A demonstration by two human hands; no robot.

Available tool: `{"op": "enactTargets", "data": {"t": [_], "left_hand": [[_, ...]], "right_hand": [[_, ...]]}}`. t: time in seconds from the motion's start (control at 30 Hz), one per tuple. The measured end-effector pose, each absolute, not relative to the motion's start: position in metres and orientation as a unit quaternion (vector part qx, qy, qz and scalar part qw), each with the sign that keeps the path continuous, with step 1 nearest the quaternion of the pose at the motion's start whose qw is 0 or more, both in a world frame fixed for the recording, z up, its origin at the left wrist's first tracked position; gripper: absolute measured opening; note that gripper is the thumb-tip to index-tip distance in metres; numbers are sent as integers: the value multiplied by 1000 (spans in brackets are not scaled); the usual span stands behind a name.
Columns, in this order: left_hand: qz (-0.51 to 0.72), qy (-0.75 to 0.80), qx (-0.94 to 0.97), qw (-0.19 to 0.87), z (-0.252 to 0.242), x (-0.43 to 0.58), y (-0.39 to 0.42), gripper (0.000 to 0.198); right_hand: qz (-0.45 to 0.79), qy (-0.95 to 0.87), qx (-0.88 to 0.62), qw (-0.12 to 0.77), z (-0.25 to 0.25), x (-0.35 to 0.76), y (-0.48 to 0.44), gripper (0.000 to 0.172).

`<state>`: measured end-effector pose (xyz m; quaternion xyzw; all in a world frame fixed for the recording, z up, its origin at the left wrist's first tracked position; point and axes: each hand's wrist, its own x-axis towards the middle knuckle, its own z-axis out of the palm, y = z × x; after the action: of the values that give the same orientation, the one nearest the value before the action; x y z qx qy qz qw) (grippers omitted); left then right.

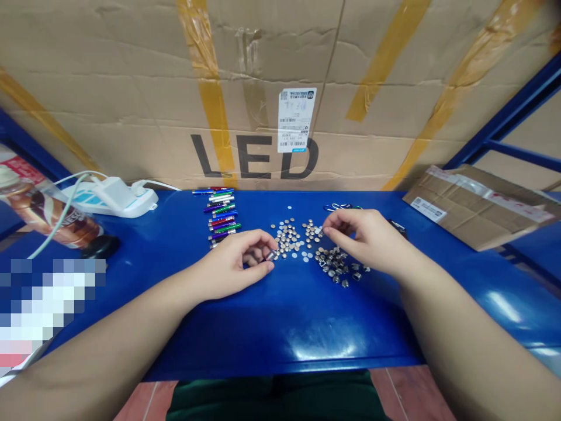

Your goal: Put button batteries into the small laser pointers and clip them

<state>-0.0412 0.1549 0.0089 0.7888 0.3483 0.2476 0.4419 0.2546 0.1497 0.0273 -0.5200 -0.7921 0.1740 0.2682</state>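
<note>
My left hand [239, 263] rests on the blue table [280, 327], fingers curled round a small silver-tipped tube that shows at the fingertips. My right hand [363, 237] hovers over the table with thumb and forefinger pinched together above a scatter of silver button cells [291, 237]. Whether anything sits in that pinch is too small to tell. A pile of small metal caps [337, 266] lies just below the right hand. A row of coloured pen-like tubes [221, 213] lies beyond the left hand.
A big cardboard box [280, 88] marked LED stands along the table's back edge. A white power strip [111, 196] with cables and a coffee bottle [48, 213] lie at the left. A flat taped carton [477, 202] sits at the right.
</note>
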Motion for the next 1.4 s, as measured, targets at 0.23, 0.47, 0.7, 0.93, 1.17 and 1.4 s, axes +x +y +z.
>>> {"op": "enactTargets", "data": {"t": [0.23, 0.47, 0.7, 0.93, 1.17, 1.4], "left_hand": [[266, 326, 814, 401, 4, -39, 158, 22], [265, 292, 844, 364, 7, -38, 157, 20], [260, 303, 832, 385, 6, -37, 156, 21], [216, 344, 755, 515, 8, -33, 154, 30], [273, 322, 853, 306, 11, -34, 151, 22], [278, 267, 920, 74, 7, -34, 147, 28]], "right_hand": [[374, -755, -396, 365, 22, 213, 130, 8], [296, -814, -341, 365, 19, 204, 132, 4], [225, -862, -312, 331, 18, 206, 135, 7], [136, -891, -266, 341, 11, 208, 140, 10], [188, -846, -343, 363, 8, 200, 135, 10], [592, -585, -425, 356, 3, 186, 136, 23]]}}
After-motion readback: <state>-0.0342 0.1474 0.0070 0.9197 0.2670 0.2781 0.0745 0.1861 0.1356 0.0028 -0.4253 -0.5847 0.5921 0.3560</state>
